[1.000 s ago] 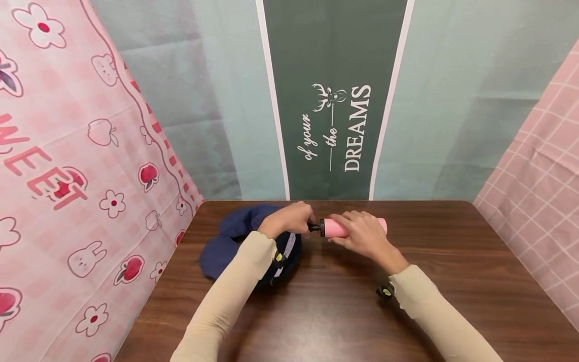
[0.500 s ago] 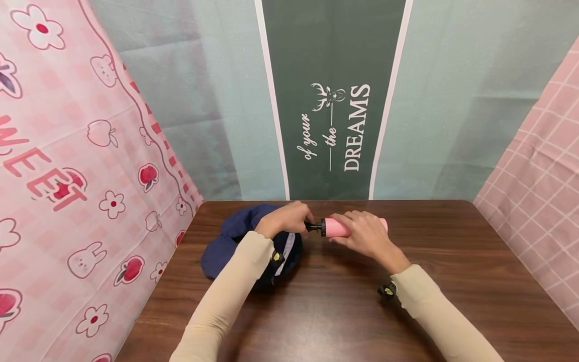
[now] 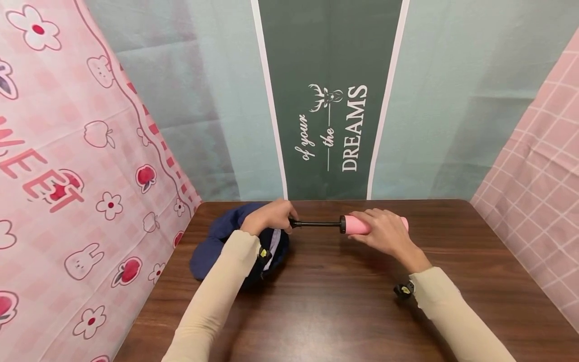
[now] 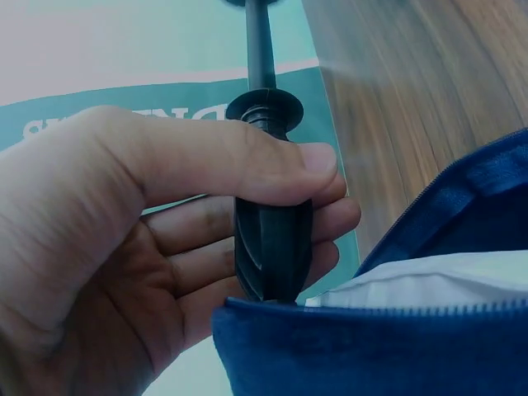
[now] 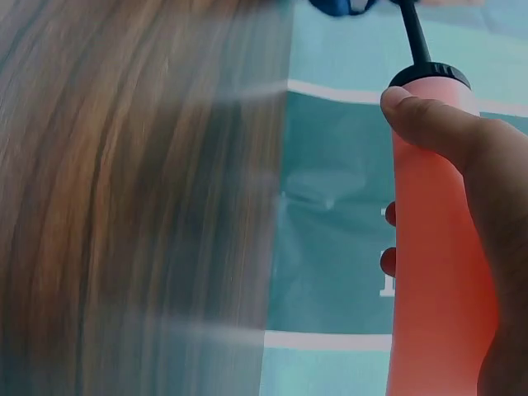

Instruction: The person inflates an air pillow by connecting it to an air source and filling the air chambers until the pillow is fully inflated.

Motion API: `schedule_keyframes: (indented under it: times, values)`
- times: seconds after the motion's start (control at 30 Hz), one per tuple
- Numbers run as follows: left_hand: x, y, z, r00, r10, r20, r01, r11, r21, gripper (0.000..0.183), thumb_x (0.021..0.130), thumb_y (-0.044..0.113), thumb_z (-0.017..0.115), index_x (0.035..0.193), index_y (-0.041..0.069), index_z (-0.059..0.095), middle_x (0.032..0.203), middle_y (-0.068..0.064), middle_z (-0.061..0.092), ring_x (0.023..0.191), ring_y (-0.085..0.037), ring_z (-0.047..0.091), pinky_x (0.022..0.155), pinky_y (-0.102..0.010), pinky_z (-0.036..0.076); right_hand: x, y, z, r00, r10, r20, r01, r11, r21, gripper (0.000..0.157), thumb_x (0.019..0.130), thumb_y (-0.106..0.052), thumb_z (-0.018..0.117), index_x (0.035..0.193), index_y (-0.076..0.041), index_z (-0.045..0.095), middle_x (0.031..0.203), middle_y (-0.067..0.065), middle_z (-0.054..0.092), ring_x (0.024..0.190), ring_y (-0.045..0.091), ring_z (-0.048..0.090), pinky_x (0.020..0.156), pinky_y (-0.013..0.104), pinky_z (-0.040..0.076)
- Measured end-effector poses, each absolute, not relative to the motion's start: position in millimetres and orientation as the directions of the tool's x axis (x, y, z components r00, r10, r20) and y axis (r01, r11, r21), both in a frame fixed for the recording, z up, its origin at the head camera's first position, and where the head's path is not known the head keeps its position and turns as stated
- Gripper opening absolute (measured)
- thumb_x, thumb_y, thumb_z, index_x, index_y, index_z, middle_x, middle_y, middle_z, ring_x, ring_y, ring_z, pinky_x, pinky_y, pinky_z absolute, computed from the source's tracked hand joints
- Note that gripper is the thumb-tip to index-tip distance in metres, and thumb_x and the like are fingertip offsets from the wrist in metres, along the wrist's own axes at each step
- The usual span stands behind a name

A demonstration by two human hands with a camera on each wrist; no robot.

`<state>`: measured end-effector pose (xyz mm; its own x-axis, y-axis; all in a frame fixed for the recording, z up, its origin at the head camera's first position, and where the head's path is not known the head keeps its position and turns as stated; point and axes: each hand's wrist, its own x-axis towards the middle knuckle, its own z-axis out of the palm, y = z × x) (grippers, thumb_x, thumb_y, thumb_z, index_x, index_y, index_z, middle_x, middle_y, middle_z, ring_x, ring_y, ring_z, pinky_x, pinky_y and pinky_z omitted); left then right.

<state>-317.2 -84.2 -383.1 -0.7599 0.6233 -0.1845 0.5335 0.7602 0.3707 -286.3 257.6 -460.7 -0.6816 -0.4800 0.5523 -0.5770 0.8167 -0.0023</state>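
Observation:
My right hand grips the pink barrel of a hand pump, thumb near its black collar. From the barrel a thin black rod runs left, well drawn out. At the rod's left end my left hand pinches the black end piece between thumb and fingers. Directly beneath that hand lies a navy U-shaped neck pillow, its zipper open on a pale lining. The end piece meets the zipper edge in the left wrist view; what it joins inside is hidden.
The pillow lies at the left back of a brown wooden table. A green and teal printed cloth hangs behind the table. Pink patterned cloths stand at the left and right.
My right hand has moved right with the pink barrel, and my left hand slightly left. Much more of the black rod now shows. The pillow has shifted a little left in view.

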Motion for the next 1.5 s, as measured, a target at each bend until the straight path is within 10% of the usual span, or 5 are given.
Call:
schedule_keyframes:
  times: [0.77,1.5]
  values:
    - [-310,-49,-380,-0.714,0.684,-0.148,0.608,0.712,0.353,0.013,0.084,0.000,0.083,0.092,0.010,0.083,0.077,0.001,0.072,0.062,-0.009,0.052,0.061,-0.023,0.045,-283,194,-453,-0.615,-0.572,0.544,-0.638,0.765,0.083,0.066,0.079,-0.056,0.090,0.129,-0.016,0.075,0.103,0.010,0.079,0.090,0.031,0.075,0.078,0.047,0.060]
    - [-319,-80,-387,-0.742,0.640,-0.198,0.547,0.750,0.372,0.040,0.089,0.001,0.081,0.129,0.004,0.077,0.131,-0.013,0.076,0.110,-0.026,0.076,0.088,-0.034,0.062,-287,241,-464,-0.702,-0.492,0.515,-0.581,0.814,-0.016,0.067,0.075,-0.056,0.093,0.129,-0.020,0.076,0.108,0.010,0.080,0.092,0.033,0.075,0.076,0.051,0.059]
